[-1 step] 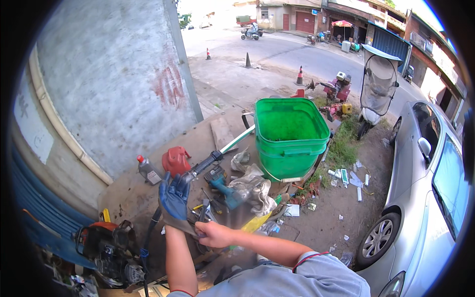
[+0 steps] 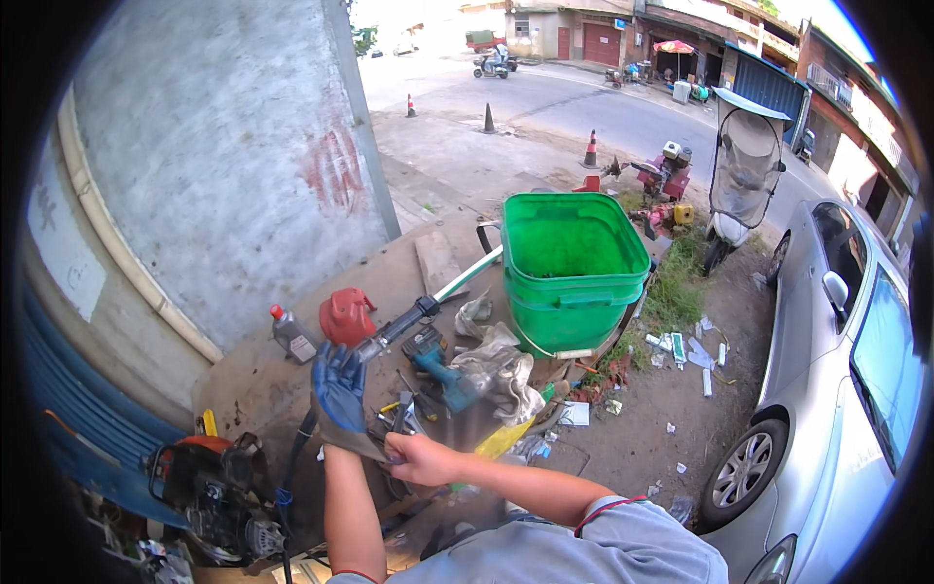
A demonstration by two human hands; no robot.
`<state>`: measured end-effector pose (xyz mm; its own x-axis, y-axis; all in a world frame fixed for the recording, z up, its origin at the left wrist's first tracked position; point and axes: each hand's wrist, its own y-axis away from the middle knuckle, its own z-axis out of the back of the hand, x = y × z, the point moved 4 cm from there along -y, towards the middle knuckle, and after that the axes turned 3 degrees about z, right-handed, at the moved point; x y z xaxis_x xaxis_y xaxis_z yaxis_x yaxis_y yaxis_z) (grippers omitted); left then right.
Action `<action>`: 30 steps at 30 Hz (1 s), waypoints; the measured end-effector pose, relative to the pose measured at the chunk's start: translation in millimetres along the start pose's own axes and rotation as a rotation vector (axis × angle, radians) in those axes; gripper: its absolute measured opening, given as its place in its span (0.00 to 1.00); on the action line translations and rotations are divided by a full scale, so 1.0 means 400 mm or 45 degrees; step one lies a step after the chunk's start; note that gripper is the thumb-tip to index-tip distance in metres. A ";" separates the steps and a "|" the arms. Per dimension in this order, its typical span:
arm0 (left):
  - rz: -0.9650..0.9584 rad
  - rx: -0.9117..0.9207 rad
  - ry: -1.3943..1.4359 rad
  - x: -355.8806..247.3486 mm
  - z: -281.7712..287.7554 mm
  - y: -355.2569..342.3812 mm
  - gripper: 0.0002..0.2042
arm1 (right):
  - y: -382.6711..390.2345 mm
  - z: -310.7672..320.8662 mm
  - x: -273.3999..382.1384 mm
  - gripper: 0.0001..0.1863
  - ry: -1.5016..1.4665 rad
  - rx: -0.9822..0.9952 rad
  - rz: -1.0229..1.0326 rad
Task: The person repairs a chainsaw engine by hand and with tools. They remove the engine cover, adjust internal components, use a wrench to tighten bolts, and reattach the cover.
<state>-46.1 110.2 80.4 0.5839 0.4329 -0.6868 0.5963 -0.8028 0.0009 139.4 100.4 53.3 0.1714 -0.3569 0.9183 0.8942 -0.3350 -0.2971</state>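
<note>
A blue work glove with a grey cuff [image 2: 348,437] covers my left hand [image 2: 339,384], which is raised with its fingers stretched out and grips nothing. At the wrist, my bare right hand [image 2: 420,458] is closed on the cuff of that glove. Just beyond the gloved fingers lies the grey metal head of a long-shafted tool [image 2: 375,343], its pale shaft running toward the green bucket [image 2: 574,297]. A teal cordless power tool [image 2: 446,378] rests to the right of my left hand, next to a crumpled pale cloth glove [image 2: 501,375].
A red plastic part [image 2: 347,313] and a grey bottle with a red cap [image 2: 292,336] stand on the worktable [image 2: 255,382]. An orange-and-black engine [image 2: 209,477] sits at lower left. A silver car [image 2: 827,389] is parked at right, and a wall [image 2: 224,146] rises at left.
</note>
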 end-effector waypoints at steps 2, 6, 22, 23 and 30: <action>-0.232 -0.159 -0.258 -0.041 0.000 0.035 0.15 | 0.010 -0.003 -0.050 0.19 -0.127 -0.181 -0.109; 0.187 0.505 -1.171 -0.132 0.011 0.201 0.09 | 0.034 0.054 -0.083 0.21 -0.319 -0.547 -0.410; 0.686 0.704 -1.403 0.044 0.053 0.392 0.12 | 0.142 -0.014 -0.082 0.23 -1.239 -0.198 -0.401; 0.765 0.627 -1.262 0.054 0.071 0.398 0.12 | 0.143 -0.005 -0.070 0.23 -1.248 -0.244 -0.420; 0.760 0.190 -1.105 0.061 0.148 0.391 0.05 | 0.143 0.070 -0.088 0.19 -0.125 -0.202 -0.042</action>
<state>28.8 -29.1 20.6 0.1311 -0.4410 -0.8879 0.2349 -0.8563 0.4600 196.1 118.4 11.4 0.1897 -0.2597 0.9469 0.8248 -0.4811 -0.2972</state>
